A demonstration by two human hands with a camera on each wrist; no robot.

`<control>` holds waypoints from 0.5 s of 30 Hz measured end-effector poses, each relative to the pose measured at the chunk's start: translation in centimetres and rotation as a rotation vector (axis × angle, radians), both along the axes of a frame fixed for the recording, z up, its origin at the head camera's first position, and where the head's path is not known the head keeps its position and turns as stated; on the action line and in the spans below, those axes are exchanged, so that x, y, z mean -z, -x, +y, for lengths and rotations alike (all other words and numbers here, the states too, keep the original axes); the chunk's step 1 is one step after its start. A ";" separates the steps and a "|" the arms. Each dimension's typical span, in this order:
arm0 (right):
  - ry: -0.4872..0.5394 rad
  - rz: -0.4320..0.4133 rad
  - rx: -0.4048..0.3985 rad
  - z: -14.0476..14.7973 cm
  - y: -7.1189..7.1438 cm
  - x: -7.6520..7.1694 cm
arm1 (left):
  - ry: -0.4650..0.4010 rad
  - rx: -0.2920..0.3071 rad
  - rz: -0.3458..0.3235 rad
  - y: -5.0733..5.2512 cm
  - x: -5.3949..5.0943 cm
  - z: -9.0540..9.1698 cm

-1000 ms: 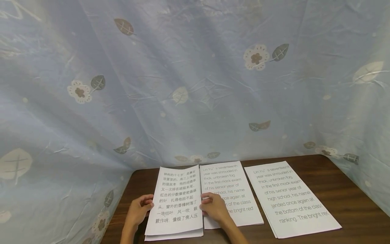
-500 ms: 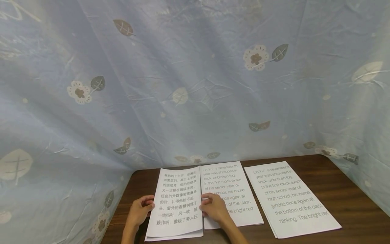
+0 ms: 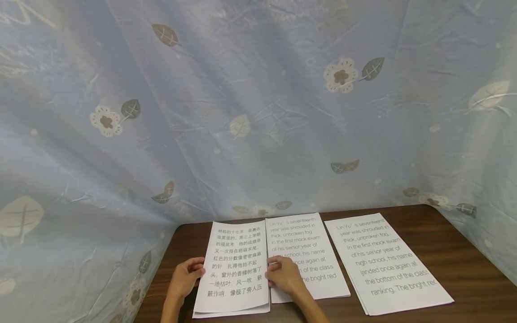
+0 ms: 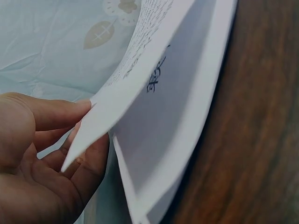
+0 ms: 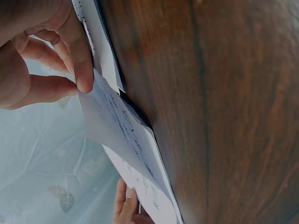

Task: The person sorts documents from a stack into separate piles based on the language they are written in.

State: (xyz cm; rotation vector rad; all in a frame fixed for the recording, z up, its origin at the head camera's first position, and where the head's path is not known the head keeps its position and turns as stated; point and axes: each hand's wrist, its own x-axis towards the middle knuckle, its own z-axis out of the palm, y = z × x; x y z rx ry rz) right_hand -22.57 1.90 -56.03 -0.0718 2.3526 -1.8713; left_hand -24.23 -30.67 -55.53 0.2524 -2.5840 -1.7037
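Observation:
A white sheet printed with Chinese characters (image 3: pixel 236 264) lies uppermost on the left stack, its near edge lifted off the paper below. My left hand (image 3: pixel 183 280) pinches the sheet's left edge; in the left wrist view the thumb and fingers of that hand (image 4: pixel 51 144) hold it, and handwriting shows on the paper underneath. At the right edge, my right hand (image 3: pixel 284 276) pinches the sheet between thumb and fingers, also visible in the right wrist view as the hand (image 5: pixel 51 56) gripping the raised edge.
Beside it lies a middle stack with English print (image 3: pixel 296 242), partly under my right hand. Another English-printed stack (image 3: pixel 387 264) lies farther right, slightly angled. All rest on a dark wooden table (image 3: pixel 476 287), with a blue patterned cloth (image 3: pixel 258 170) hanging behind.
The top sheet and my left hand have shifted very slightly to the right since the earliest frame. My right hand stays in nearly the same place, still pinching the edge.

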 end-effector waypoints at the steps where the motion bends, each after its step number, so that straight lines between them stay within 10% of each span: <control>1: -0.003 0.001 0.001 0.0 0.0 0.0 | 0.003 0.001 0.001 0.0 0.0 0.0; 15: -0.079 0.071 0.044 0.5 0.0 -0.6 | 0.086 -0.038 0.002 0.1 0.0 -0.2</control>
